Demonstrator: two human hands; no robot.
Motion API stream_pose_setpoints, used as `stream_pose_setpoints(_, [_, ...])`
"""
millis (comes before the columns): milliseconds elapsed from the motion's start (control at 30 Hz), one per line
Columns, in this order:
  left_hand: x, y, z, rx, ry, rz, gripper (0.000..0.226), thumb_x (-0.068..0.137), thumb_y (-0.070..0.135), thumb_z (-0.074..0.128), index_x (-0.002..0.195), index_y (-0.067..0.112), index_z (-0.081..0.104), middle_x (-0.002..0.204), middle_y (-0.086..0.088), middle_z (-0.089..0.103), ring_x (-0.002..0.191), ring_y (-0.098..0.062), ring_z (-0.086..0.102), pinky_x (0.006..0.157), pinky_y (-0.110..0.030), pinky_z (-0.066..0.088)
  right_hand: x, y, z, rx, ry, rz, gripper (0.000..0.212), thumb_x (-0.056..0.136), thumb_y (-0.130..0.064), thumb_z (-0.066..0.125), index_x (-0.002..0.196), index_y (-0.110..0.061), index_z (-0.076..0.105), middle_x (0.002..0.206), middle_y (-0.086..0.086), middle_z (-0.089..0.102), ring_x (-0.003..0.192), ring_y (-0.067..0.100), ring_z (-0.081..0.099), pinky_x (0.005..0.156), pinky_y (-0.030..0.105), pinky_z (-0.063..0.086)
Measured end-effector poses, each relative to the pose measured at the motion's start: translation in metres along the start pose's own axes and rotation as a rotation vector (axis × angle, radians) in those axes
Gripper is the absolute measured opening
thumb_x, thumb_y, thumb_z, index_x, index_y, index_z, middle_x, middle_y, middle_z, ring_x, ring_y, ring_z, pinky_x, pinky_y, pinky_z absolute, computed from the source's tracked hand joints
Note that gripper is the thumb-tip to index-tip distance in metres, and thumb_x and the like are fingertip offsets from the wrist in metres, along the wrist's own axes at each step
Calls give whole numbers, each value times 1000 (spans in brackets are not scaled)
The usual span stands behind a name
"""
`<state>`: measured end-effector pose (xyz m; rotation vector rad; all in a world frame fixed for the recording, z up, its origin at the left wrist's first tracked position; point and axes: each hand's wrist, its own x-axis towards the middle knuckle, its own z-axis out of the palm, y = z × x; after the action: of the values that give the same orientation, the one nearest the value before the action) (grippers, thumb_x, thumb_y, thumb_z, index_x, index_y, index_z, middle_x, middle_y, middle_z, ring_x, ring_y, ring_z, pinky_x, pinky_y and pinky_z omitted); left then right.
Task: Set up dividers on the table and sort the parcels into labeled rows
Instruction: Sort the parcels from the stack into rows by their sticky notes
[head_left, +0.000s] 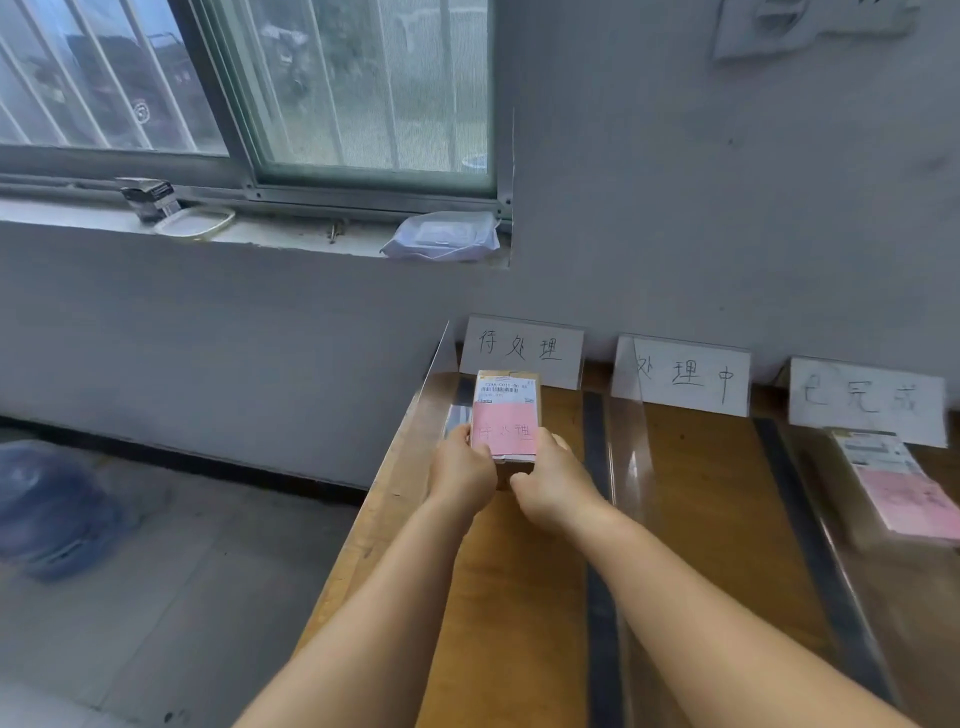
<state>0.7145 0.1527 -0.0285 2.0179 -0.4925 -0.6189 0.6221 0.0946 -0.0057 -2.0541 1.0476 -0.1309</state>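
A small cardboard parcel (506, 410) with a white shipping label and a pink note lies in the leftmost row of the wooden table (519, 597). My left hand (462, 467) grips its near left corner and my right hand (550, 480) grips its near right corner. Behind it stands a white label card (522, 351) with handwriting. Two more label cards (683, 374) (865, 400) stand at the back of the middle and right rows. Clear plastic dividers (631, 452) with dark base strips (597, 519) separate the rows. A second parcel (896, 488) with a pink note lies in the right row.
The table's left edge (363, 535) drops to a grey tiled floor, where a blurred blue object (57, 514) sits at the far left. A wall rises just behind the cards. On the window sill are a white plastic bag (441, 236), a lid (195, 222) and a small dark box (150, 197).
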Motion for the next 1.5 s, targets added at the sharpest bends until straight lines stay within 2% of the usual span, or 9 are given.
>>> stream_pose_setpoints(233, [46,-17,8,174,-10,4,25,98,15,44,121,16,55,120,-6,63,90,-15,55,50,-15,36,40,3,25,-30,-27,107,62,90,-7,50,147,-11,24,148,5,29,125,25,43,92,25,39])
stream_pose_setpoints(500, [68,-14,11,290,-5,-23,5,95,16,50,100,19,49,112,-8,62,83,-17,51,49,-20,31,62,0,32,-40,-12,121,60,88,-4,51,143,-11,28,146,4,30,121,24,45,81,20,34])
stream_pose_setpoints(733, [62,-6,5,348,-27,26,18,94,11,51,112,14,51,115,-9,59,87,-18,50,55,-22,34,60,-3,33,-51,-8,126,62,88,-7,55,143,-10,27,145,4,29,122,23,44,82,21,35])
stream_pose_setpoints(867, [47,6,0,467,-33,178,35,91,8,53,125,11,47,125,-8,52,112,-24,50,84,-33,44,47,-3,23,-116,40,83,52,86,-8,55,133,-11,34,140,2,33,118,25,45,79,28,37])
stream_pose_setpoints(933, [38,14,-1,547,-50,265,37,89,8,55,125,10,45,129,-7,49,116,-26,48,92,-37,44,36,-3,11,-214,85,32,50,87,-12,54,132,-15,33,141,0,32,122,26,41,83,32,36])
stream_pose_setpoints(1033, [21,28,0,654,-85,369,39,86,5,54,123,11,45,128,-7,49,114,-26,47,88,-36,45,16,1,-12,-325,155,-66,57,89,-16,54,140,-14,27,147,1,28,134,24,29,102,35,31])
stream_pose_setpoints(1167, [-4,47,4,766,-113,489,42,87,6,51,127,15,42,131,-1,48,116,-23,43,87,-31,38,-13,13,-43,-418,238,-101,66,92,-27,53,147,-14,19,154,1,21,142,21,17,112,34,18])
stream_pose_setpoints(1300, [-49,72,19,829,-151,636,50,90,19,58,136,18,38,137,-1,45,122,-24,44,94,-33,39,-53,38,-78,-439,315,-66,73,93,-34,53,151,-19,11,158,0,13,145,19,9,115,34,10])
stream_pose_setpoints(1500, [-128,109,61,860,-215,783,53,90,28,58,139,20,37,142,-2,42,132,-25,37,106,-39,32,-129,92,-131,-459,427,0,72,92,-38,55,150,-23,15,157,-2,17,145,18,11,115,38,12])
